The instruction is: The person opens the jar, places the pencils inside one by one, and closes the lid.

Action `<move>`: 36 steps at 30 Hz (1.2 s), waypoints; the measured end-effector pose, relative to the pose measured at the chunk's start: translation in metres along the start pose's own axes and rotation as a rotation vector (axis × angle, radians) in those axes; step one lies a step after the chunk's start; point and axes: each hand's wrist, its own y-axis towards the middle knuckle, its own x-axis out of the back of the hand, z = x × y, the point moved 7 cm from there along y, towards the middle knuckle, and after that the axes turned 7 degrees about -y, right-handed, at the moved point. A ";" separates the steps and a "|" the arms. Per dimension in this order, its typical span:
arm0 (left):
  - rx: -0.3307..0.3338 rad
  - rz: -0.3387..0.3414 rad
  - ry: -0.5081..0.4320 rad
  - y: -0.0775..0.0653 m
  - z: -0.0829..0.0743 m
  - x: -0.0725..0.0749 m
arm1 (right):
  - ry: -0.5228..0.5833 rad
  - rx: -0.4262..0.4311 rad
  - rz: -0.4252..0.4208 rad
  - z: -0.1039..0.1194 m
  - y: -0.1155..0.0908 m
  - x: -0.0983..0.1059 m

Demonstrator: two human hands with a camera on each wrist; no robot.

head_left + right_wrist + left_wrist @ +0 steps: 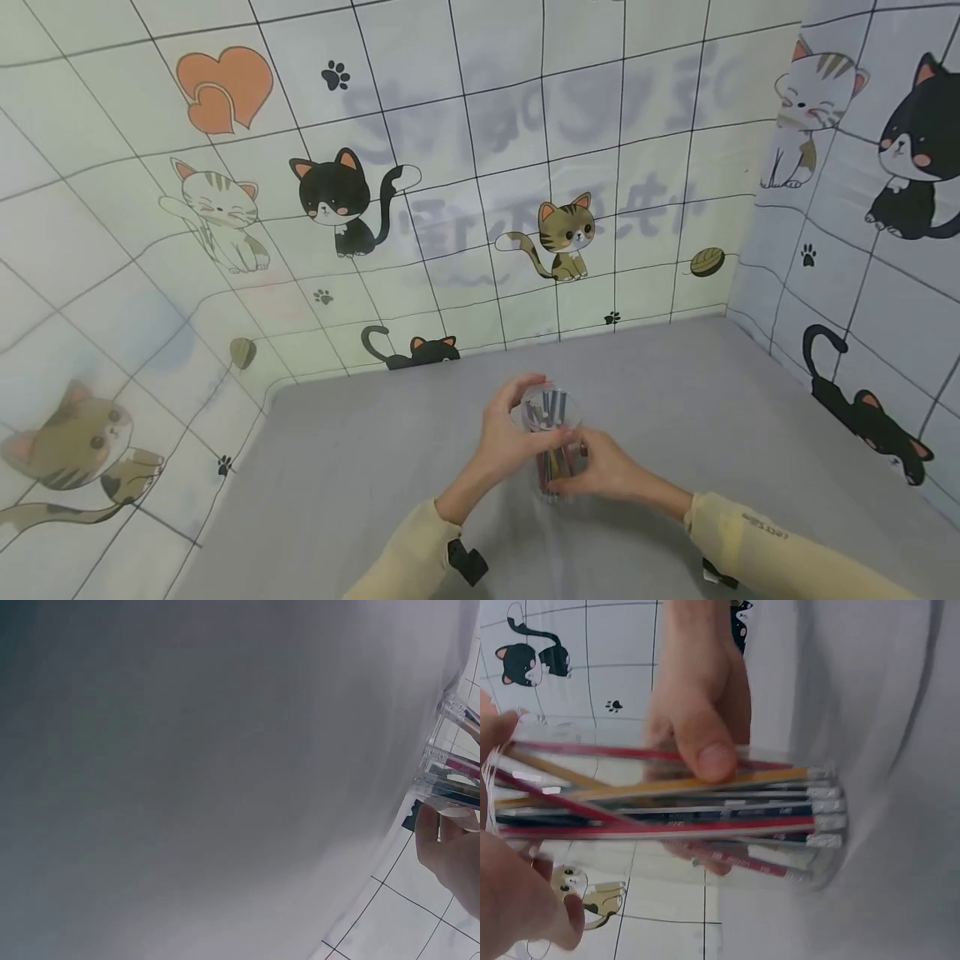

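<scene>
A clear plastic jar (553, 408) of pencils stands upright between both hands in the head view. My left hand (506, 429) curls around its upper part, thumb across the near side at the rim. Lower down, my right hand (607, 467) grips the jar's body from the right. In the left wrist view, several red, yellow and dark pencils (742, 825) show through the wall, leaning at different angles, silvery ends at the jar's base. The right thumb (714, 759) presses on the wall there. The right wrist view catches only the jar's base (435, 761) at its edge.
A grey-covered table (360, 467) lies under the hands. White curtains (480, 167) with black grid lines and printed cats rise along the back, left and right sides. Black wrist cameras (467, 562) sit on the cream sleeves (408, 550).
</scene>
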 end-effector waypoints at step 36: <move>0.063 0.425 -0.192 0.022 0.009 -0.012 | 0.061 0.043 0.133 0.002 0.005 0.001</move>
